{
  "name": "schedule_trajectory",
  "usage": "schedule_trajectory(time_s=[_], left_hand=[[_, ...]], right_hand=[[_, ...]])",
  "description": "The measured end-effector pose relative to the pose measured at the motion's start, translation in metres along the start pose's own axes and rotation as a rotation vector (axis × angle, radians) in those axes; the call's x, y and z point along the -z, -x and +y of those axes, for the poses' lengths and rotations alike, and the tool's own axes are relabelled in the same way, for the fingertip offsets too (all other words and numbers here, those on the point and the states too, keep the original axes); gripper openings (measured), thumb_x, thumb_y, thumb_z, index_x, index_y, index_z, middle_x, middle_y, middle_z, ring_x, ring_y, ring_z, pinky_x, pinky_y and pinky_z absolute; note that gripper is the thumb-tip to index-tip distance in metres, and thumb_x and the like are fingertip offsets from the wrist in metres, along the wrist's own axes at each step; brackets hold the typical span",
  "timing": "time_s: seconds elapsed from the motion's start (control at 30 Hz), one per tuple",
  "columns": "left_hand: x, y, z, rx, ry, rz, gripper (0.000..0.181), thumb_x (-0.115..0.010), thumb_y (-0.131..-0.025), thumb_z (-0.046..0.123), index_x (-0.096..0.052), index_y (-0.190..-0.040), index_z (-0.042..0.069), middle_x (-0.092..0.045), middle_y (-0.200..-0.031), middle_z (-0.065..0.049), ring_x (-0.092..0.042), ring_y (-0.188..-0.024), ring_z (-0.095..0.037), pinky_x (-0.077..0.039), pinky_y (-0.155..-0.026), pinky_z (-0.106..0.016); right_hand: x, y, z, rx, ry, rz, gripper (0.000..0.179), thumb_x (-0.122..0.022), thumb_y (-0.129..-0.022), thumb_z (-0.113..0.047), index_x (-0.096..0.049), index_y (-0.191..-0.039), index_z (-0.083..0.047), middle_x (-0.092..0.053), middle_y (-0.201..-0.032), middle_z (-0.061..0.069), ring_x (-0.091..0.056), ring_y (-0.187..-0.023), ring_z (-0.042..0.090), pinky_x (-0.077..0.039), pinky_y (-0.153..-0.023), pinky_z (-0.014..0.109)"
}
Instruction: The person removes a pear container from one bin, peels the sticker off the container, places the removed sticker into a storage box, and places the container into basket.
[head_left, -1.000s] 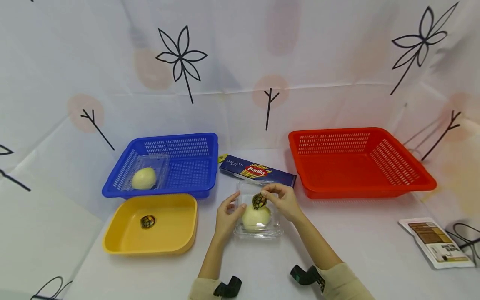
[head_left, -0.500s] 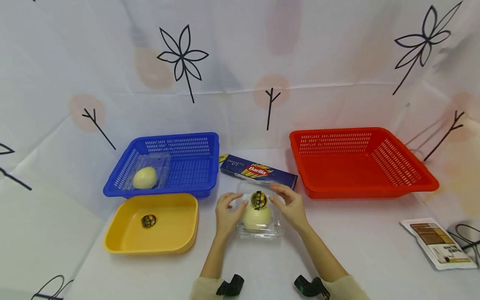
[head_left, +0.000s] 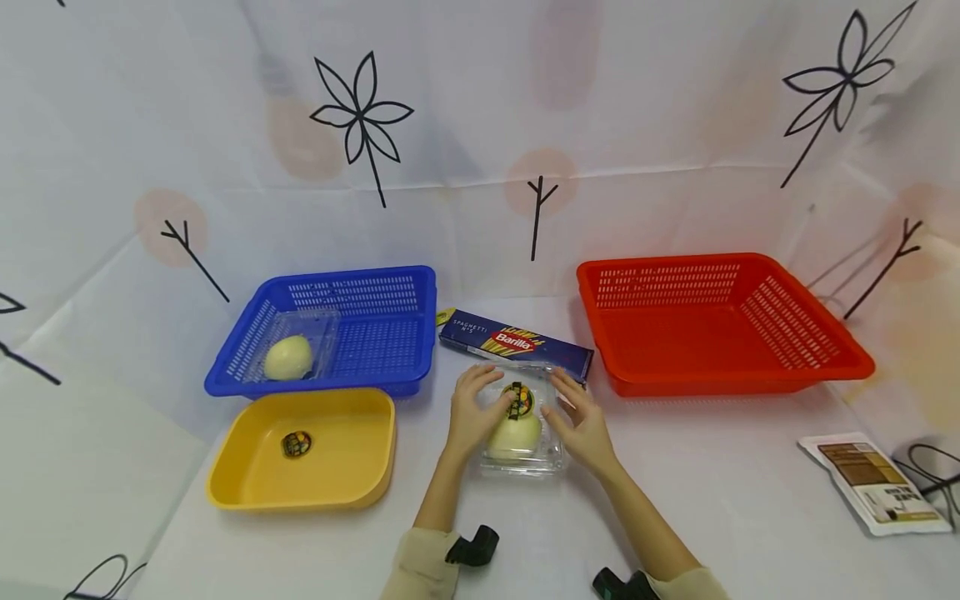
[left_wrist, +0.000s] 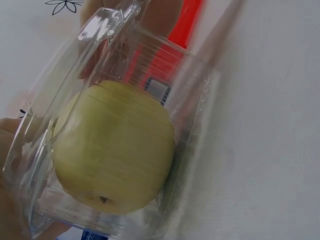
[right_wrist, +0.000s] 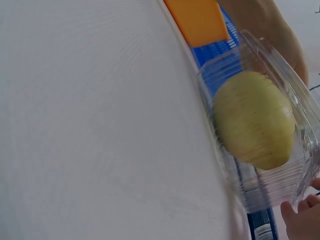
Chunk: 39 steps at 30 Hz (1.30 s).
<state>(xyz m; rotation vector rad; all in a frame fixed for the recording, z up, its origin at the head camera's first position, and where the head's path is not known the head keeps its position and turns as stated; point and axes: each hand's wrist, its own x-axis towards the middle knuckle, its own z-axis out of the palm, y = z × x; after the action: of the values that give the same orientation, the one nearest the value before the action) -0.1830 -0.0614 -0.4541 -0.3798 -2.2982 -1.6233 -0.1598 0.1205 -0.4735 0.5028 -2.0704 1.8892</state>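
Note:
A clear plastic clamshell box point(head_left: 522, 468) lies in front of me with a pale yellow-green fruit point(head_left: 516, 440) inside. On its lid sits a dark round sticker point(head_left: 519, 400). My left hand point(head_left: 474, 415) reaches over the box's left side, its thumb on the sticker's left edge and its fingers by the upper left of the lid. At the right side is my right hand point(head_left: 585, 429), fingers loosely bent beside the lid. In the left wrist view the fruit point(left_wrist: 115, 150) shows through the box's wall; the right wrist view shows my right fingertips point(right_wrist: 287, 210) close by the box point(right_wrist: 270, 195).
A blue spaghetti box point(head_left: 517, 340) lies behind. At left stand a blue basket point(head_left: 382, 350), holding another boxed fruit point(head_left: 288, 358), and a yellow tray point(head_left: 345, 475) with a round sticker point(head_left: 296, 443). A red basket point(head_left: 660, 342) and a white-brown pouch point(head_left: 873, 485) are at right.
My right hand has let go of the sticker, now lying on the lid, and drawn back to the right. My left hand has moved right over the lid, thumb onto the sticker.

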Motion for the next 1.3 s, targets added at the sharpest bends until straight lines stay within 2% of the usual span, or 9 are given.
schedule_trajectory(time_s=[0.07,0.17,0.27,0.37,0.47,0.7,0.87,1.17,1.3], left_hand=[[0.001,-0.001,-0.001,-0.007,-0.004,-0.034,0.036,-0.071,-0.076,0.012,-0.066,-0.107,-0.005,-0.055,-0.126,-0.024,-0.036,-0.129,-0.044,-0.021,-0.108,-0.059],[0.001,-0.004,-0.002,-0.024,-0.03,-0.073,0.036,-0.07,-0.077,0.014,-0.066,-0.107,-0.005,-0.054,-0.128,-0.024,-0.036,-0.129,-0.044,-0.022,-0.108,-0.06],[0.002,-0.004,-0.002,-0.033,-0.056,-0.095,0.036,-0.07,-0.078,0.014,-0.066,-0.108,-0.005,-0.053,-0.129,-0.023,-0.038,-0.128,-0.041,-0.026,-0.106,-0.058],[0.002,-0.004,-0.001,-0.01,-0.086,-0.108,0.036,-0.069,-0.079,0.016,-0.066,-0.11,-0.003,-0.052,-0.129,-0.02,-0.037,-0.127,-0.037,-0.03,-0.104,-0.057],[0.002,-0.003,-0.001,0.016,-0.119,-0.119,0.036,-0.068,-0.08,0.018,-0.067,-0.111,0.0,-0.051,-0.127,-0.017,-0.034,-0.127,-0.035,-0.03,-0.104,-0.056],[-0.001,-0.002,0.0,0.003,-0.164,-0.114,0.03,-0.069,-0.079,0.015,-0.069,-0.106,0.003,-0.05,-0.122,-0.015,-0.033,-0.124,-0.036,-0.03,-0.103,-0.054],[-0.004,-0.001,0.001,0.028,-0.19,-0.109,0.022,-0.069,-0.08,0.014,-0.072,-0.098,0.003,-0.049,-0.122,-0.014,-0.032,-0.124,-0.034,-0.03,-0.104,-0.053],[-0.006,0.001,0.003,0.023,-0.132,-0.046,0.01,-0.068,-0.079,0.007,-0.072,-0.086,0.002,-0.054,-0.119,-0.02,-0.037,-0.122,-0.037,-0.03,-0.102,-0.055],[-0.006,0.001,0.004,0.049,-0.111,-0.032,0.008,-0.068,-0.08,0.008,-0.072,-0.084,0.001,-0.055,-0.12,-0.02,-0.039,-0.121,-0.036,-0.03,-0.102,-0.054]], right_hand=[[-0.001,0.001,0.0,-0.015,0.039,-0.008,0.051,-0.061,-0.082,0.012,-0.044,-0.129,0.018,-0.031,-0.143,0.033,-0.03,-0.131,0.046,-0.033,-0.1,0.052],[-0.002,0.001,0.0,-0.053,0.08,-0.014,0.055,-0.062,-0.083,0.009,-0.039,-0.132,0.017,-0.026,-0.145,0.035,-0.027,-0.131,0.051,-0.033,-0.1,0.054],[-0.001,0.001,0.003,-0.093,0.086,-0.032,0.06,-0.062,-0.084,0.006,-0.035,-0.136,0.016,-0.026,-0.144,0.035,-0.033,-0.128,0.051,-0.034,-0.099,0.053],[0.001,0.002,0.006,-0.122,0.062,-0.06,0.063,-0.063,-0.085,0.004,-0.032,-0.139,0.012,-0.028,-0.145,0.032,-0.04,-0.123,0.051,-0.034,-0.1,0.052],[0.005,0.002,0.009,-0.138,0.058,-0.082,0.063,-0.063,-0.086,0.001,-0.033,-0.141,0.009,-0.028,-0.147,0.029,-0.041,-0.123,0.05,-0.035,-0.099,0.052],[0.01,0.0,0.01,-0.173,0.06,-0.124,0.064,-0.063,-0.087,-0.003,-0.032,-0.143,0.005,-0.026,-0.149,0.026,-0.036,-0.126,0.052,-0.034,-0.099,0.054],[0.013,-0.002,0.012,-0.213,0.058,-0.143,0.066,-0.063,-0.088,-0.006,-0.031,-0.145,0.002,-0.026,-0.15,0.023,-0.033,-0.128,0.052,-0.032,-0.101,0.053],[0.013,-0.001,0.009,-0.211,0.036,-0.144,0.066,-0.064,-0.088,-0.004,-0.03,-0.144,0.005,-0.025,-0.151,0.024,-0.033,-0.128,0.052,-0.033,-0.101,0.053],[0.013,0.0,0.008,-0.209,0.041,-0.141,0.065,-0.064,-0.088,-0.004,-0.031,-0.144,0.004,-0.026,-0.15,0.024,-0.034,-0.128,0.051,-0.032,-0.102,0.053]])
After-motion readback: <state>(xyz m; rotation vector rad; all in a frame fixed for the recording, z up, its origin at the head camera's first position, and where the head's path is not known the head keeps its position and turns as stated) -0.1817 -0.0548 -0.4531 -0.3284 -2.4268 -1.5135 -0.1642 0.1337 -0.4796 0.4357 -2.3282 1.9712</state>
